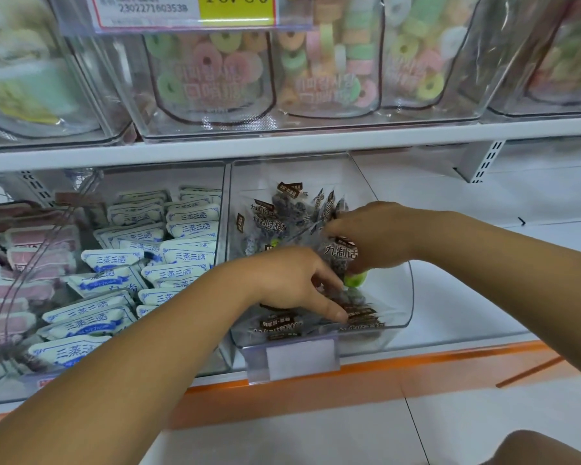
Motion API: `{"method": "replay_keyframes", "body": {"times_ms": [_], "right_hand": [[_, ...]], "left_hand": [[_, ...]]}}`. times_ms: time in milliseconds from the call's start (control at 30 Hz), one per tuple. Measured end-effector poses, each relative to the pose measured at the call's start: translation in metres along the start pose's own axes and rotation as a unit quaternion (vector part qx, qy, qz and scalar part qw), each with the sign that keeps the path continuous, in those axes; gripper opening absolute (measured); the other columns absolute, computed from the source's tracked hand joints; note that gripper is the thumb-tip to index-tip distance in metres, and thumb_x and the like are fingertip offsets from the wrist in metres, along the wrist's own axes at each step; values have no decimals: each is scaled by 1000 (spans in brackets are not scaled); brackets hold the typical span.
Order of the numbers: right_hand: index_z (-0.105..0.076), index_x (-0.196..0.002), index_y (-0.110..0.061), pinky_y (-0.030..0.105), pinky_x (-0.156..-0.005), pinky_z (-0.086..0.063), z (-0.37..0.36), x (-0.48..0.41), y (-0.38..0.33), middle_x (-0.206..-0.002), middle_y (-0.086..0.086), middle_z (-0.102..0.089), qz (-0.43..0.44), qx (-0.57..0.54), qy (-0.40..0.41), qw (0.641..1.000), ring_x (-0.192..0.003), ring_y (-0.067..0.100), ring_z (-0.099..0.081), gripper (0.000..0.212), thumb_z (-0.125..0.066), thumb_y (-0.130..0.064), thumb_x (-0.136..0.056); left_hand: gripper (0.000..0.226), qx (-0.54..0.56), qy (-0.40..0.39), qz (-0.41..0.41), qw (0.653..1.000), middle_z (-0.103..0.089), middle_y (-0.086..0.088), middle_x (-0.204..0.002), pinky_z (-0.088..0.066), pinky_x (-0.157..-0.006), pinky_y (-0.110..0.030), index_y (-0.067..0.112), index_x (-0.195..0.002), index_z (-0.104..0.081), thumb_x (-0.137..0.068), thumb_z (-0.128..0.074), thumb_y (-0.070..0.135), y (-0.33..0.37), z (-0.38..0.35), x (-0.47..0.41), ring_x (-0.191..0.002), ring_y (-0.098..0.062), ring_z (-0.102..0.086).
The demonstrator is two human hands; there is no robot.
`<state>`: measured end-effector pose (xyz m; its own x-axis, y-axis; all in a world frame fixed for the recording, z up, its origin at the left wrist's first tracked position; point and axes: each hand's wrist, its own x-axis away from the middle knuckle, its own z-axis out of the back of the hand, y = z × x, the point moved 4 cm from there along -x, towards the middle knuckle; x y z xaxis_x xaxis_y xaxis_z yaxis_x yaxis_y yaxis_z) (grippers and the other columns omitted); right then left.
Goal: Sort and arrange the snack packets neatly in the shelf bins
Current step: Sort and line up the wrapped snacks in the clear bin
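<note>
Your left hand (289, 280) is resting spread-fingered on the plum packets (275, 325) mid-frame while your right hand (376, 233) is gripping a single packet (341, 253), so try laying it flat, label up.

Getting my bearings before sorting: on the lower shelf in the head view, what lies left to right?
Pink packets → white-and-blue packets → clear bin of brown-labelled packets → bare white shelf.
</note>
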<state>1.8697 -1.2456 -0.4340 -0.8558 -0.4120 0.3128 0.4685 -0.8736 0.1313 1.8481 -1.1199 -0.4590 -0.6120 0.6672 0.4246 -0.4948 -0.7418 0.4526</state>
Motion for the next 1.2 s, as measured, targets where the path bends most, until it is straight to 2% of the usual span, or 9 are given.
{"method": "replay_keyframes", "body": {"times_ms": [133,300,533,700,833,933,1000,1100,1200], "right_hand": [[-40,-135,-33,31,-77,-44,-1,0,-2,-119,-6,-60,0,3,11,1000,-92,17,-51,58,-68,-38,-85],[-42,-139,-35,34,-97,-44,12,4,4,-139,-6,-52,14,-68,-9,998,-121,18,-50,63,-72,-27,-84],[-41,-135,-32,30,-78,-36,1,0,-10,-119,-6,-61,9,37,-45,998,-88,15,-47,55,-65,-42,-86],[-35,-143,-40,30,-102,-37,10,17,5,-142,-12,-47,-3,-152,-102,983,-126,15,-44,71,-57,-66,-81],[-34,-135,-49,26,-78,-36,-1,22,-7,-110,-15,-60,21,-58,-46,997,-105,19,-47,54,-56,-59,-87],[-32,-137,-48,25,-76,-28,-8,30,-15,-111,-11,-63,40,4,16,999,-107,22,-49,46,-47,-53,-94],[-30,-141,-50,27,-92,-36,-4,38,-12,-106,-15,-63,44,-24,-37,998,-115,21,-46,49,-41,-58,-95],[-48,-136,-43,20,-101,-36,12,41,-3,-126,-19,-59,43,-164,-90,981,-120,4,-48,40,-47,-47,-96],[-65,-116,-34,16,-94,-36,25,16,20,-128,-15,-58,29,-160,9,987,-111,1,-51,27,-54,-21,-96]], "left_hand": [[46,-24,5,-4,1000,-57,12,-132,-42,-94,-26,36,-124,-63,-81,-67,54,6,1,-2,-115,-10,-52],[21,22,88,-33,995,-69,20,-88,-43,-66,-17,32,-110,-71,-93,-59,37,3,2,1,-72,8,-58],[33,51,93,-5,994,-66,14,-115,-49,-92,-32,35,-115,-66,-87,-61,53,-1,3,7,-100,-7,-61],[52,-46,51,51,996,-58,9,-124,-42,-83,-25,28,-125,-59,-84,-58,59,-10,12,23,-107,-9,-54],[52,-68,73,97,990,-67,-1,-109,-49,-78,-28,18,-112,-65,-82,-60,61,-14,20,24,-93,-15,-61],[82,-26,94,109,989,-52,-2,-138,-43,-93,-28,18,-141,-40,-76,-66,62,-14,19,23,-118,-19,-54],[94,26,84,86,992,-33,3,-153,-35,-104,-28,24,-152,-18,-79,-61,64,-9,16,19,-133,-17,-41],[65,71,87,61,992,-40,2,-150,-38,-97,-27,29,-146,-35,-90,-50,59,-6,12,8,-127,-17,-47],[49,59,88,62,992,-43,2,-148,-34,-95,-25,33,-140,-45,-95,-48,52,-9,6,6,-126,-17,-47]]}}
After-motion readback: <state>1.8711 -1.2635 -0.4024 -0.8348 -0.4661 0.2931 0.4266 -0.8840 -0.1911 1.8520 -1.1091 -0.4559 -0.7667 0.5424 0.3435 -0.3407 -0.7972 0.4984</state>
